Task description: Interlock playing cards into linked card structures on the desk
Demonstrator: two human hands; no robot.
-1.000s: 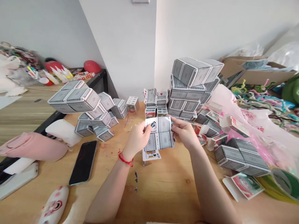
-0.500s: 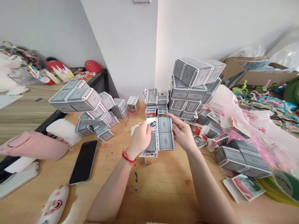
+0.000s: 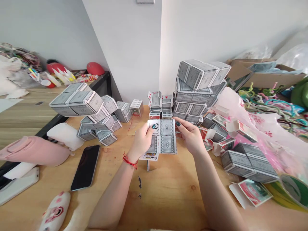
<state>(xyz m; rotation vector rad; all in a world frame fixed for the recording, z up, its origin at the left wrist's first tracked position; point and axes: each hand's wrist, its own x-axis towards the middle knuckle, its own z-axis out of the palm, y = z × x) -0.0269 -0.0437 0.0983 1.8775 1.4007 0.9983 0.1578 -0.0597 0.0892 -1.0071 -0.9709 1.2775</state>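
Note:
My left hand (image 3: 142,138) is closed on the left side of a panel of joined playing cards (image 3: 167,136), its thumb over a joker. Grey patterned backs face up across most of the panel, and a king (image 3: 149,156) shows at the lower left. At the panel's upper right edge, my right hand (image 3: 190,133) has its thumb and index finger close together at the corner. Whatever lies under the panel is mostly hidden. Just behind it stand small card-covered blocks (image 3: 156,100).
Stacked card blocks rise at the right (image 3: 194,93) and left (image 3: 78,102). A black phone (image 3: 86,167) lies near a pink pouch (image 3: 45,150). Opened card boxes (image 3: 255,192), a roll of tape (image 3: 292,191) and pink plastic (image 3: 243,112) crowd the right side.
Both hands and the card panel have shifted slightly in view, the panel to the left. My right thumb has come off the panel's face to its right edge, its dark nail now showing.

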